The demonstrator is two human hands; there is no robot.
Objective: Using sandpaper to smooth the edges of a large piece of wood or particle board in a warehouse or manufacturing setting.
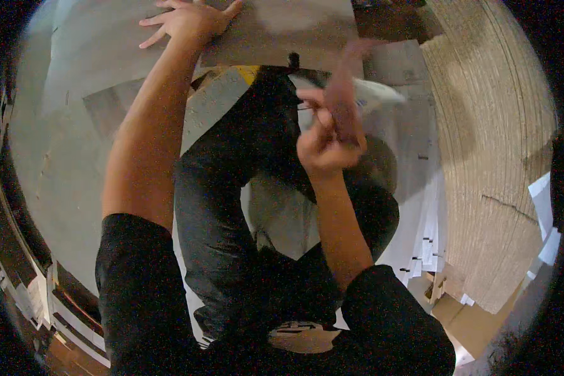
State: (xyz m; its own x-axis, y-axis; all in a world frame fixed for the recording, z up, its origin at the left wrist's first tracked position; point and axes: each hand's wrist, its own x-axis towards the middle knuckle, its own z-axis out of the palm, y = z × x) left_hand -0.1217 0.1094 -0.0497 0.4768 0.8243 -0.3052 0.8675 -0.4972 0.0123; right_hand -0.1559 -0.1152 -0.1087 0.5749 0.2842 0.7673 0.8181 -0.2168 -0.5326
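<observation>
My left hand (193,26) presses flat on a large grey-brown sheet (288,31) at the far side, its fingers spread wide. Closer in, my right hand (327,143) is closed round a thin reddish-brown strip (346,94). Motion smears the strip, so its exact kind is unclear; it sticks up and away from the fist toward the sheet's right part. Just behind that hand shows a blurred white piece (382,94), and I cannot tell whether the hand touches it. A small black object (293,59) sits at the sheet's near edge.
Long wood-grain sheets (482,125) lie along the right. Beside them are pale stacked sheets (413,169) with small dark marks. My bent legs (216,207) in dark trousers take up the middle. Wooden pieces (41,294) stand at the lower left, and a yellow patch (249,74) shows near the sheet.
</observation>
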